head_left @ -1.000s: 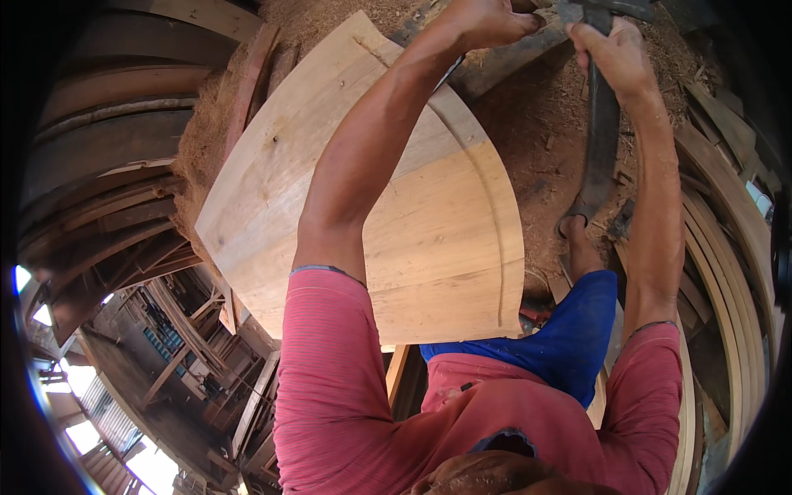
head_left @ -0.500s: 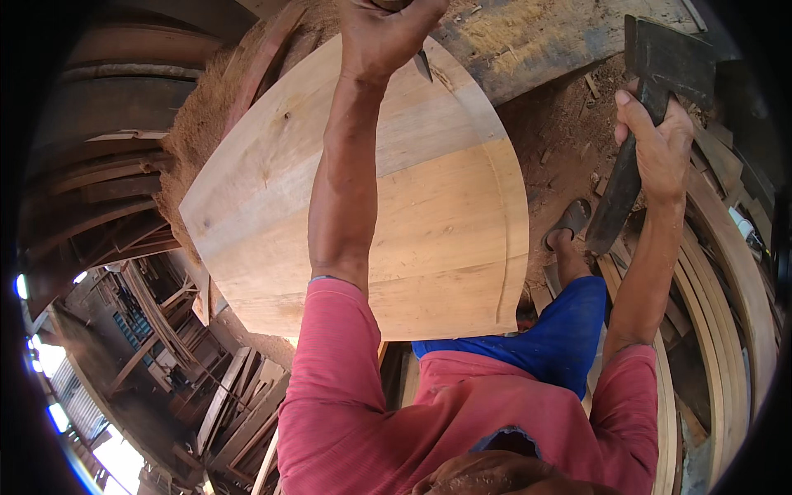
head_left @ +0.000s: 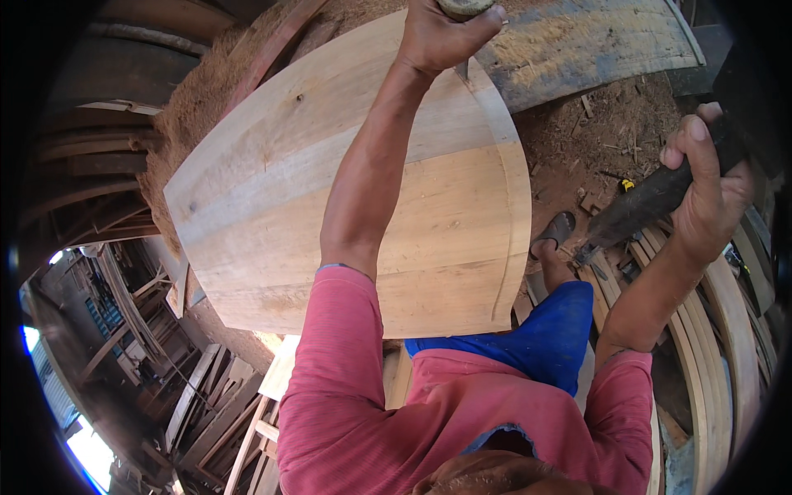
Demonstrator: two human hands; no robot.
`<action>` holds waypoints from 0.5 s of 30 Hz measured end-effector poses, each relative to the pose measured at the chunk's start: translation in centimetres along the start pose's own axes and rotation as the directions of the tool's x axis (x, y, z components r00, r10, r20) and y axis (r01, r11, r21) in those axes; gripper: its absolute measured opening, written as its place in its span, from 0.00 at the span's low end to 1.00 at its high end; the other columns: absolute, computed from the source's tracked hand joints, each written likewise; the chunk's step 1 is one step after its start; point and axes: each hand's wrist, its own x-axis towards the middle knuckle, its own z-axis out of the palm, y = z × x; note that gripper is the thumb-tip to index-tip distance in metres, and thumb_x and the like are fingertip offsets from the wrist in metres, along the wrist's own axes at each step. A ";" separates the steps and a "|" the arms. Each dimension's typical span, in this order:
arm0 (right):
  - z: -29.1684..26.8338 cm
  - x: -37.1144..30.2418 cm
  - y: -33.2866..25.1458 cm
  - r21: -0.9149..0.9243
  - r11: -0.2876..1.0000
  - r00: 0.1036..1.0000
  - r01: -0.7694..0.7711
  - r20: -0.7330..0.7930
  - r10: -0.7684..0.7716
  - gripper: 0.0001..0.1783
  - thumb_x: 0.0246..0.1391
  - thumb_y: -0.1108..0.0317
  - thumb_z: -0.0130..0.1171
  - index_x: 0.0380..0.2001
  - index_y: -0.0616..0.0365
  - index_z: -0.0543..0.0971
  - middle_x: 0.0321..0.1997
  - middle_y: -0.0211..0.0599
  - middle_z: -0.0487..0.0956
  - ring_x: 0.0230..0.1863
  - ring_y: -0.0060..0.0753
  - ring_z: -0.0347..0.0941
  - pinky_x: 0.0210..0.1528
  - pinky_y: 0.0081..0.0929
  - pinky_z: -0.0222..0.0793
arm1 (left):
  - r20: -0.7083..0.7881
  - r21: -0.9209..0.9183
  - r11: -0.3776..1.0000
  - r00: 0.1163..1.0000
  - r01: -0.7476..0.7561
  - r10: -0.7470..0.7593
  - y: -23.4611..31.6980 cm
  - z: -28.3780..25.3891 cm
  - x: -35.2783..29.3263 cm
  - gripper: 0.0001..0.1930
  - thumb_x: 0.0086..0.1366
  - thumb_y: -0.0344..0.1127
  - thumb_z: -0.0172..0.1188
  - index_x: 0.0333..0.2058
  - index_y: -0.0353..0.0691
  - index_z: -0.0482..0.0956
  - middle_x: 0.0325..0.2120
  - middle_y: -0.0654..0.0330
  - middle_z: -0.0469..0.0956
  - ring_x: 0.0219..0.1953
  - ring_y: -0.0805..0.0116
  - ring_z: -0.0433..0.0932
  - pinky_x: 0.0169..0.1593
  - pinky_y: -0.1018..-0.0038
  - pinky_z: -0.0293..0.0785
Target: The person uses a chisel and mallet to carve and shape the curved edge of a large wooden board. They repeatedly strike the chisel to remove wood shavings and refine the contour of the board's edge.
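My left hand (head_left: 441, 40) is wrapped round the handle of a chisel (head_left: 464, 71). The chisel stands nearly upright, its tip at the far right edge of a large curved wooden panel (head_left: 330, 223). A groove line runs near that panel's right edge. Raised off to the right, my right hand (head_left: 711, 186) grips a dark mallet by its handle (head_left: 648, 205). Its blocky head is partly lost in the dark rim of the picture. The panel lies in front of me, made of several pale boards joined edge to edge.
A weathered plank (head_left: 602, 49) with sawdust on it lies beyond the panel. Sawdust and chips (head_left: 577, 124) cover the ground. Long curved timbers (head_left: 709, 346) are stacked at my right, near my sandalled foot (head_left: 557, 231). Scrap wood (head_left: 223, 404) is piled at the left.
My left hand and the chisel have shifted right along the panel's far edge. The mallet has swung outward to the right, its handle now more level.
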 end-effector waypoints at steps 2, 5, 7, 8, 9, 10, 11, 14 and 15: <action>-0.1 0.1 -0.5 -0.024 0.998 0.999 0.053 0.011 -0.053 0.11 0.62 0.77 0.62 0.47 0.64 0.77 0.30 0.36 0.76 0.29 0.25 0.70 0.36 0.26 0.68 | 0.004 0.015 1.000 1.000 -0.021 0.021 -0.1 -0.3 0.1 0.12 0.58 0.28 0.71 0.39 0.41 0.78 0.30 0.71 0.78 0.32 0.81 0.76 0.39 0.78 0.76; -0.3 0.1 -1.2 -0.035 0.997 0.997 0.073 0.011 -0.072 0.11 0.63 0.77 0.61 0.47 0.64 0.77 0.32 0.37 0.76 0.30 0.25 0.70 0.37 0.26 0.68 | 0.024 0.004 0.999 0.998 -0.052 0.052 0.2 -0.3 0.3 0.12 0.58 0.27 0.71 0.38 0.41 0.78 0.28 0.72 0.77 0.31 0.82 0.75 0.36 0.78 0.74; -0.6 0.2 -1.4 -0.031 0.997 0.998 0.069 0.017 -0.068 0.11 0.63 0.77 0.60 0.48 0.65 0.76 0.33 0.38 0.76 0.31 0.26 0.70 0.37 0.26 0.68 | 0.032 -0.004 0.999 0.998 -0.052 0.052 0.6 -0.2 0.4 0.12 0.57 0.27 0.71 0.37 0.41 0.78 0.28 0.73 0.76 0.30 0.82 0.74 0.35 0.78 0.73; -0.6 0.1 -1.5 -0.030 0.998 0.998 0.062 0.010 -0.061 0.11 0.63 0.77 0.60 0.48 0.65 0.76 0.33 0.38 0.76 0.31 0.26 0.70 0.38 0.26 0.67 | 0.032 -0.004 0.999 0.999 -0.042 0.042 0.9 -0.1 0.3 0.11 0.57 0.27 0.71 0.37 0.42 0.77 0.27 0.73 0.75 0.30 0.82 0.74 0.35 0.78 0.73; -0.7 0.1 -1.5 -0.025 0.998 0.998 0.057 0.005 -0.057 0.11 0.63 0.77 0.60 0.49 0.65 0.76 0.33 0.38 0.76 0.32 0.26 0.70 0.38 0.26 0.67 | 0.030 -0.001 0.999 0.999 -0.033 0.033 1.2 -0.1 0.2 0.11 0.57 0.27 0.71 0.37 0.42 0.77 0.27 0.73 0.75 0.29 0.82 0.73 0.35 0.78 0.73; -0.7 0.0 -1.6 -0.023 0.999 0.999 0.047 -0.013 -0.048 0.12 0.64 0.77 0.59 0.49 0.65 0.76 0.33 0.38 0.76 0.32 0.26 0.69 0.38 0.26 0.67 | 0.024 -0.009 1.000 0.999 -0.028 0.029 1.0 0.0 0.2 0.11 0.57 0.27 0.71 0.37 0.42 0.77 0.27 0.73 0.75 0.29 0.82 0.73 0.34 0.78 0.73; -0.8 -0.1 -1.7 -0.015 0.999 0.999 0.046 -0.016 -0.046 0.12 0.64 0.77 0.59 0.49 0.66 0.76 0.33 0.39 0.76 0.33 0.26 0.69 0.38 0.26 0.67 | 0.018 -0.018 1.000 1.000 -0.024 0.024 0.8 0.2 0.1 0.11 0.57 0.27 0.71 0.37 0.42 0.77 0.27 0.73 0.75 0.29 0.82 0.73 0.34 0.78 0.73; -0.9 -0.1 -1.7 0.015 0.998 0.998 0.060 0.004 -0.060 0.12 0.64 0.78 0.58 0.50 0.67 0.76 0.33 0.39 0.76 0.33 0.26 0.69 0.38 0.26 0.67 | 0.036 0.005 0.999 0.998 -0.047 0.047 0.9 0.2 0.2 0.11 0.57 0.27 0.70 0.37 0.42 0.77 0.27 0.73 0.75 0.29 0.82 0.73 0.33 0.78 0.72; -1.0 -0.1 -1.7 0.024 0.997 0.997 0.069 0.016 -0.070 0.12 0.64 0.78 0.58 0.50 0.67 0.76 0.33 0.39 0.75 0.33 0.26 0.69 0.38 0.26 0.67 | 0.047 0.020 0.998 0.997 -0.060 0.059 1.0 0.0 0.2 0.11 0.57 0.27 0.70 0.37 0.42 0.77 0.27 0.72 0.75 0.29 0.82 0.73 0.33 0.79 0.72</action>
